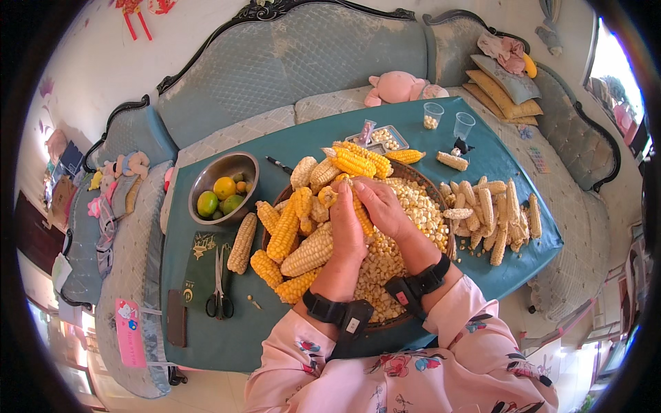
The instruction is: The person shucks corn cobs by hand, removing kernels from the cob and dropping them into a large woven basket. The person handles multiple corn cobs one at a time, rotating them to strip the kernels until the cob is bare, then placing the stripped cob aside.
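Observation:
Both my left hand (pixel 347 223) and my right hand (pixel 381 205) grip one yellow corn cob (pixel 362 214) above a round wicker basket (pixel 448 227). The thumbs sit close together near the cob's upper end, and the palms hide part of it. Loose corn kernels (pixel 418 206) fill the basket's right side and its near part. Unshelled yellow ears (pixel 284 233) and pale ears (pixel 310 250) are heaped at its left, some over the rim. More yellow ears (pixel 356 161) lie at the far rim.
Stripped cobs (pixel 490 211) are piled right of the basket. At left are a metal bowl (pixel 199 219) of citrus fruit, scissors (pixel 219 289), a dark green bag (pixel 199 279) and a phone (pixel 176 317). Plastic cups (pixel 433 114) and a kernel tray (pixel 395 138) stand toward the far edge.

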Demonstrator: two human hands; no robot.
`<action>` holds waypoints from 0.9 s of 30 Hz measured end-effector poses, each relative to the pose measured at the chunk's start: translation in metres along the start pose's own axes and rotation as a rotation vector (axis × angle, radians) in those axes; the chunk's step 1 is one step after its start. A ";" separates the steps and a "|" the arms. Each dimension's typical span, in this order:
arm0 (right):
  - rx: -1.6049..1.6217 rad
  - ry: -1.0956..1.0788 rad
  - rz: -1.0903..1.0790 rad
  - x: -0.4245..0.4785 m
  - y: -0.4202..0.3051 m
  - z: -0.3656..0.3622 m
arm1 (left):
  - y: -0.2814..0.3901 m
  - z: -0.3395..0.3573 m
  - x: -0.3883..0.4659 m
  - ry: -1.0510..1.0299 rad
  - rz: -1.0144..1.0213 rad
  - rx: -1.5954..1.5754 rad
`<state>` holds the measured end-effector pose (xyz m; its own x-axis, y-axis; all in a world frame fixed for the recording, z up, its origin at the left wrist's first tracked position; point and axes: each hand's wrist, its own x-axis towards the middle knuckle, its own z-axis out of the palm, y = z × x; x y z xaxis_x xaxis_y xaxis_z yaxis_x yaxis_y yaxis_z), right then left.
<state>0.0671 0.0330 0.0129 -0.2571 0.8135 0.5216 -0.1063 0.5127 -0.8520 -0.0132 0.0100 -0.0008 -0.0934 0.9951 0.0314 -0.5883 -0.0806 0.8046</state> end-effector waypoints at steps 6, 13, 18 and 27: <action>0.024 0.002 0.083 -0.001 0.004 -0.002 | -0.004 -0.001 0.003 0.047 0.024 -0.184; 0.008 -0.051 0.031 0.000 -0.004 0.000 | -0.007 -0.007 0.004 -0.018 0.067 0.098; 0.040 0.026 0.134 -0.003 0.002 0.001 | -0.007 -0.007 0.002 0.039 0.106 0.021; 0.023 -0.024 0.053 -0.002 -0.001 0.000 | 0.005 0.004 -0.004 0.006 0.087 0.113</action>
<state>0.0672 0.0311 0.0125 -0.2856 0.8323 0.4751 -0.1144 0.4626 -0.8792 -0.0127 0.0062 0.0054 -0.1455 0.9842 0.1007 -0.4835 -0.1595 0.8607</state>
